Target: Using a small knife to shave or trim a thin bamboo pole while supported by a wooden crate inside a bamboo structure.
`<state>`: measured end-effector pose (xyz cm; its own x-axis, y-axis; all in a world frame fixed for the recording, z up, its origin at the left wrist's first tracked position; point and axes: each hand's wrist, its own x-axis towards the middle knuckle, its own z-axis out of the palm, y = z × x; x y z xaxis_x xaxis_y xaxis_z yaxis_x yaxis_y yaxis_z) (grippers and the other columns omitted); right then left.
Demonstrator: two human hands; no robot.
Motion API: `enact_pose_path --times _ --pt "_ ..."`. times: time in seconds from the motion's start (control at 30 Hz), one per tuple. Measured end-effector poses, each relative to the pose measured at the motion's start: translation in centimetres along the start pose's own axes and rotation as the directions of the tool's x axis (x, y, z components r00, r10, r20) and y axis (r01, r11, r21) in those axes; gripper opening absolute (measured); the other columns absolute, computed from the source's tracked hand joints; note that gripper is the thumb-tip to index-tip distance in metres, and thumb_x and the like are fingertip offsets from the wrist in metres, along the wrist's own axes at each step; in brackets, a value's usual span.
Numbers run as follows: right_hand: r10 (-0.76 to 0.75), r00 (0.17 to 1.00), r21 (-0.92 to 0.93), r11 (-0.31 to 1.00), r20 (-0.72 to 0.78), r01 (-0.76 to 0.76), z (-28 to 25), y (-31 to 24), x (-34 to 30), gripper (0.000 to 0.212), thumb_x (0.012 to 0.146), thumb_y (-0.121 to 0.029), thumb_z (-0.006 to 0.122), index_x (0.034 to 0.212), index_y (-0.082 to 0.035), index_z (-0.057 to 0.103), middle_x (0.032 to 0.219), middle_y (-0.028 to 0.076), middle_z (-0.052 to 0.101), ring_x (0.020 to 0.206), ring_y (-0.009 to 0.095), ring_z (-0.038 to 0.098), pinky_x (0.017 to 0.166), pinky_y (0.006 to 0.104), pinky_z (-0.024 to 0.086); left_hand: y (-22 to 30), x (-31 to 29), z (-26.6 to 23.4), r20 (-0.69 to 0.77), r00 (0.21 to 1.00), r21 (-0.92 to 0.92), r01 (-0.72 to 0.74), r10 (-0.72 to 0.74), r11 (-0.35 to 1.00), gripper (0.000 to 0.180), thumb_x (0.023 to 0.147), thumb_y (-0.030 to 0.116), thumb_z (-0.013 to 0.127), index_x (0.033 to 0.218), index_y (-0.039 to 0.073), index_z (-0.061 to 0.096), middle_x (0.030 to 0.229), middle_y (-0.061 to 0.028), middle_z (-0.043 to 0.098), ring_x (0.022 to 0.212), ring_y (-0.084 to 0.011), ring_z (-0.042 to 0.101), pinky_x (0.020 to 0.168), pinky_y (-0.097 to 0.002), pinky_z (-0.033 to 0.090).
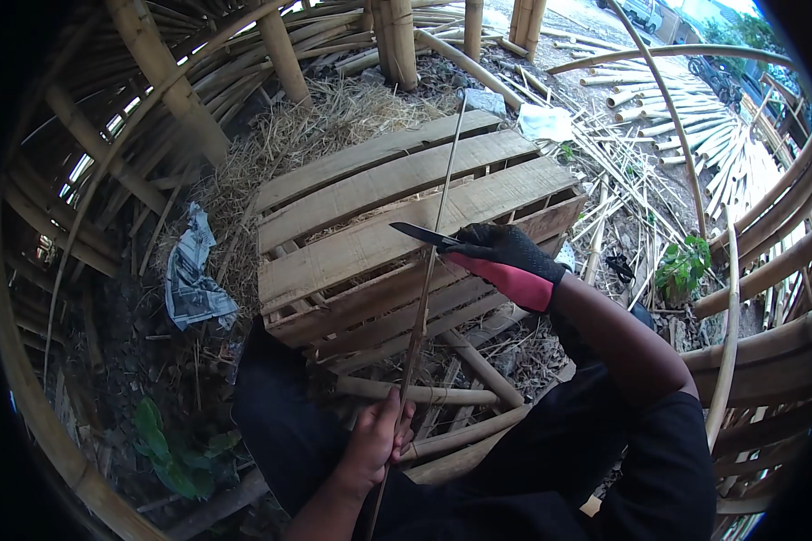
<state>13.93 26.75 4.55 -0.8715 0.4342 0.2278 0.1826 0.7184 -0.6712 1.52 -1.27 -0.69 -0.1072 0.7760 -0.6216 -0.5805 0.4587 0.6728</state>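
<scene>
My bare left hand (379,435) is wrapped round the lower part of a long, thin bamboo strip (420,317), low and close to my body. The strip runs up and away across a wooden crate (352,259) with slatted boards. On my right hand (507,261) is a black and pink work glove, its fingers closed round the handle of a knife (417,233). The dark blade points left and lies across the strip, above the crate's near board; whether its edge touches the strip I cannot tell. The knife handle is mostly hidden by the glove.
Bamboo poles (173,90) stand at the far left, and curved bamboo rods arch round the sides. Dry straw (320,122) and a crumpled newspaper (196,270) lie left of the crate. Cut bamboo poles (672,117) are spread at the far right, beyond a small green plant (684,263).
</scene>
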Motion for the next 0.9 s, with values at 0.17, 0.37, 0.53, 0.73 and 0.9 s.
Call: enact_pose_path --times 0.17,0.37,0.53,0.73,0.9 --pt "0.223 0.975 -0.419 0.886 0.013 -0.197 0.2 -0.8 -0.1 0.043 0.094 -0.049 0.049 0.104 -0.012 0.069 0.09 0.014 0.068 0.082 0.034 0.066 0.073 0.0396 0.052 0.2 0.1 -0.2 0.068 0.997 -0.054 0.041 -0.037 0.998 0.04 0.101 0.044 0.038 0.08 0.011 0.046 0.05 0.0044 0.034 0.036 -0.0056 0.029 0.036 -0.0202 0.024" --pt "0.171 0.985 -0.399 0.904 0.01 -0.153 0.3 -1.4 0.0 0.037 0.091 -0.046 0.055 0.088 -0.01 0.067 0.08 0.014 0.067 0.073 0.035 0.066 0.066 0.0437 0.052 0.1 0.2 -0.6 0.291 0.937 -0.227 0.263 -0.193 0.938 0.046 0.101 0.049 0.028 0.073 0.015 0.039 0.048 0.0059 0.031 0.034 -0.005 0.029 0.033 -0.0194 0.023" --pt "0.046 0.991 -0.494 0.869 0.125 0.022 0.2 -1.3 -0.3 0.023 0.089 -0.034 0.057 0.088 -0.012 0.066 0.077 0.011 0.066 0.071 0.03 0.066 0.062 0.0407 0.052 0.3 0.1 -0.1 0.265 0.952 -0.135 0.196 -0.155 0.971 0.047 0.101 0.051 0.026 0.073 0.015 0.037 0.048 0.0065 0.029 0.033 -0.0046 0.027 0.034 -0.0194 0.022" --pt "-0.217 0.976 -0.464 0.863 0.017 0.2 0.2 2.5 0.0 0.011 0.086 -0.024 0.059 0.092 -0.015 0.064 0.075 0.007 0.065 0.068 0.026 0.066 0.059 0.0381 0.051 0.8 0.1 0.4 0.163 0.975 -0.061 0.162 -0.15 0.985 0.046 0.101 0.05 0.027 0.073 0.015 0.037 0.048 0.0065 0.028 0.034 -0.004 0.026 0.035 -0.0195 0.022" --pt "-0.221 0.925 -0.761 0.64 -0.309 -0.101 -5.5 9.3 1.7 0.006 0.083 -0.017 0.058 0.088 -0.015 0.062 0.075 0.008 0.064 0.066 0.026 0.065 0.056 0.039 0.051 1.0 -0.1 0.6 0.177 0.973 -0.02 0.154 -0.148 0.988 0.046 0.102 0.049 0.027 0.073 0.015 0.037 0.048 0.0065 0.029 0.035 -0.004 0.026 0.036 -0.0192 0.022"
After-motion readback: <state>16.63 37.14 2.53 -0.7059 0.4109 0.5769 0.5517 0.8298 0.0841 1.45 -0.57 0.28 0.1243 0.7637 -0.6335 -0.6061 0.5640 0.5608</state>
